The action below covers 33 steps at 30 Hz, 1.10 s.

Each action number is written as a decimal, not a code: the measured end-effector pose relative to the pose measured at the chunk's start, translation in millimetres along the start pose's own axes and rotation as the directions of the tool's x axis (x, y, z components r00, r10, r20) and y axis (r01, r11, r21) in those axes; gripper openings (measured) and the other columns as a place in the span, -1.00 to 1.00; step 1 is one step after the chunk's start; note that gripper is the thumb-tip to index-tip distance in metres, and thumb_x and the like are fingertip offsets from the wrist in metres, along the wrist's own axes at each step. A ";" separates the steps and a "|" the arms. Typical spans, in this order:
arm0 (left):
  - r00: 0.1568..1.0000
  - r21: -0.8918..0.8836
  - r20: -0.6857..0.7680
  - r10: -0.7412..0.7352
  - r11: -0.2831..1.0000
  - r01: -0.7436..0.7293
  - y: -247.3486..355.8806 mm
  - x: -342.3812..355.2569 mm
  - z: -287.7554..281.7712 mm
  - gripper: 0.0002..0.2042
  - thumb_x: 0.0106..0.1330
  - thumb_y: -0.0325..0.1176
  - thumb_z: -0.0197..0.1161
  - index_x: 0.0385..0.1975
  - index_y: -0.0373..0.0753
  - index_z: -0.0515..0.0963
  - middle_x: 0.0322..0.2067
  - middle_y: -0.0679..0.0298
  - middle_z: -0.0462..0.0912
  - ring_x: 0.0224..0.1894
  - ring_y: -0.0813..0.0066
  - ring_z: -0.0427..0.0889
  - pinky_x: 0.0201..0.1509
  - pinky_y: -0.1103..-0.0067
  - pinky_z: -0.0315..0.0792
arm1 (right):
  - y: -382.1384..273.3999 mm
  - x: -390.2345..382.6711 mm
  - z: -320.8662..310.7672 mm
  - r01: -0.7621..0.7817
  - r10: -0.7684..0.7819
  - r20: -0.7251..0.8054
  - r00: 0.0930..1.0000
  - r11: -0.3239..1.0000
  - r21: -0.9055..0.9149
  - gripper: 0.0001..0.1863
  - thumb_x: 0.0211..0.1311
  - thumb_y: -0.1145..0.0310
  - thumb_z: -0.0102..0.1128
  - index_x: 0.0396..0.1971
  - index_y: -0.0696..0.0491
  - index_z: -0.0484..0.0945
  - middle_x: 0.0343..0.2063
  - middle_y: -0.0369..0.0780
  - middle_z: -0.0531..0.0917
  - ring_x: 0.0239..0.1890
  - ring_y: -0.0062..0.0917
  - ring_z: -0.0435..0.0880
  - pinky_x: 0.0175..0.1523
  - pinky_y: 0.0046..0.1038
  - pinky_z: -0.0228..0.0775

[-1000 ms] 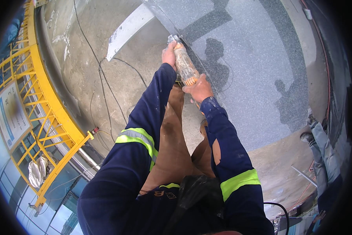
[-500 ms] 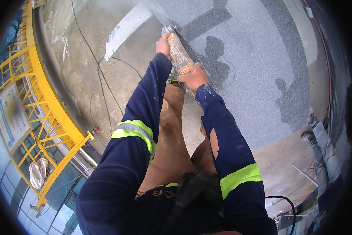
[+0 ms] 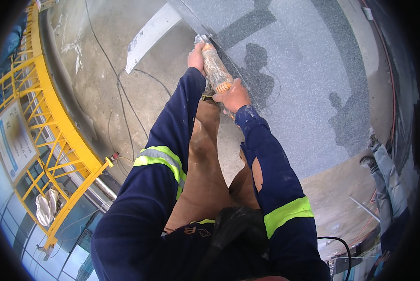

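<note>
I hold a dust-caked orange power tool [image 3: 216, 69] with both hands. My left hand [image 3: 195, 58] is wrapped round its upper front part, near the head at the edge of a speckled grey slab [image 3: 308, 79]. My right hand [image 3: 234, 96] grips the lower part by the orange vents. The head sits low along a thin dark line on the slab's left edge; its cutting part is too small to make out. My brown-trousered legs are below the tool.
A white strip [image 3: 151, 35] and cables [image 3: 121, 89] lie on concrete [image 3: 93, 65] at the left. A yellow steel frame [image 3: 55, 117] with a sign runs down the left side. At the right are another person's grey-clad legs [image 3: 385, 187] and a pale bar [image 3: 363, 208].
Both hands and the tool have moved up and slightly left since a second ago, then back down a little. Some haze showed near the tool's head half a second ago.
</note>
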<state>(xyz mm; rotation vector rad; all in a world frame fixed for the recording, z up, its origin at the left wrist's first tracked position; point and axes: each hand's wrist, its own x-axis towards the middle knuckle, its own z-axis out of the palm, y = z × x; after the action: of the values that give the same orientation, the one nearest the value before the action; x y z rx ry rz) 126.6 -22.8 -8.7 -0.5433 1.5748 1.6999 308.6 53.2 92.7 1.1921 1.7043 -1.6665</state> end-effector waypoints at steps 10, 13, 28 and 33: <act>1.000 0.014 0.024 0.003 1.000 -0.003 -13.4 -21.3 1.0 -0.60 0.44 -0.06 0.20 -0.11 -0.36 0.57 -0.33 0.08 0.71 -0.37 0.23 0.74 -0.23 0.27 0.65 | 19.6 -16.4 0.2 0.055 -0.055 -0.028 0.998 0.998 0.011 -0.29 0.02 0.29 0.59 -0.01 0.37 0.32 -0.21 0.15 0.71 -0.45 -0.25 0.81 -0.46 -0.32 0.67; 0.999 0.027 0.043 -0.009 1.000 0.008 -15.8 -21.5 -0.4 -0.59 0.47 -0.04 0.17 -0.06 -0.33 0.55 -0.30 0.08 0.70 -0.33 0.23 0.74 -0.19 0.26 0.65 | 24.9 -15.6 2.4 0.060 -0.061 -0.046 0.997 0.998 -0.019 -0.28 0.02 0.28 0.58 0.00 0.37 0.32 -0.22 0.15 0.71 -0.45 -0.24 0.81 -0.46 -0.32 0.67; 1.000 0.050 0.007 0.016 0.999 -0.017 -26.8 -32.1 0.4 -0.58 0.46 -0.04 0.17 -0.08 -0.37 0.56 -0.31 0.06 0.71 -0.36 0.22 0.74 -0.21 0.26 0.65 | 28.2 -28.2 -6.1 -0.002 0.002 0.010 1.000 1.000 0.024 -0.22 -0.04 0.20 0.57 0.06 0.30 0.32 -0.10 0.22 0.71 -0.02 0.01 0.77 0.12 -0.17 0.62; 0.997 -0.042 -0.071 0.034 0.998 -0.037 -30.0 -34.1 5.1 -0.60 0.36 -0.11 0.28 -0.21 -0.45 0.59 -0.41 0.05 0.71 -0.46 0.19 0.75 -0.34 0.27 0.66 | 37.2 -27.0 -2.5 0.043 -0.042 -0.020 0.999 0.999 0.004 -0.25 0.01 0.26 0.57 0.03 0.39 0.30 -0.20 0.15 0.72 -0.43 -0.26 0.81 -0.45 -0.33 0.69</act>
<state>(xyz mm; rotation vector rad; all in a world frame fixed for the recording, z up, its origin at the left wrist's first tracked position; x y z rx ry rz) 171.8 -26.7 -2.5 -0.6058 1.6096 1.7622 353.7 44.4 94.7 1.1863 1.7507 -1.6893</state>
